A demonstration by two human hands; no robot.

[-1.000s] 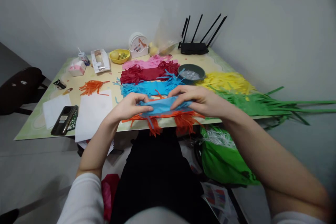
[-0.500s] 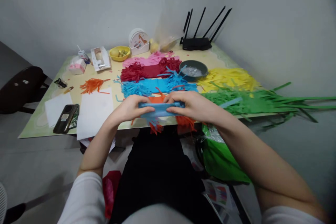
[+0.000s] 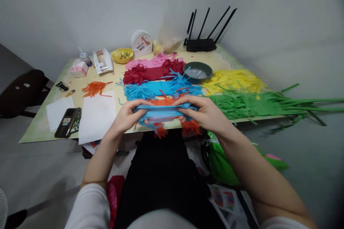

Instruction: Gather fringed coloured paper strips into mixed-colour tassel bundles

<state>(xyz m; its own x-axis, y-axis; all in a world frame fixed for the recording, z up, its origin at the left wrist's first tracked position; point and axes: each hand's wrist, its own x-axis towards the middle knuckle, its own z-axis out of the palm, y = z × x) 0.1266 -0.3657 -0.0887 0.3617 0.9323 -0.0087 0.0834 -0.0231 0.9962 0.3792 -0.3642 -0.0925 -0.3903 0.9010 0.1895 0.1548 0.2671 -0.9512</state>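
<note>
A light blue sheet of tissue paper [image 3: 162, 112] is stretched between my hands, above the table's front edge. My left hand [image 3: 127, 116] pinches its left end, and my right hand [image 3: 202, 109] grips the right end between thumb and fingers. Beneath it lies orange fringed paper [image 3: 190, 127], its strips hanging over the edge; the held sheet hides part of it. Just behind are a blue fringed sheet [image 3: 158, 88], a dark red fringed sheet [image 3: 154, 73] and a pink fringed sheet [image 3: 139, 62], laid in rows.
Yellow [image 3: 236, 80] and green fringed paper [image 3: 249, 105] spread to the right. A dark bowl [image 3: 208, 68] and a black router [image 3: 201, 45] stand behind. At left lie orange strips [image 3: 94, 88], white paper [image 3: 96, 118] and a phone [image 3: 67, 123]. A green bag [image 3: 223, 161] sits below.
My hands have moved slightly apart, and the light blue paper between them has opened wider. Its ends now show past my fingers.
</note>
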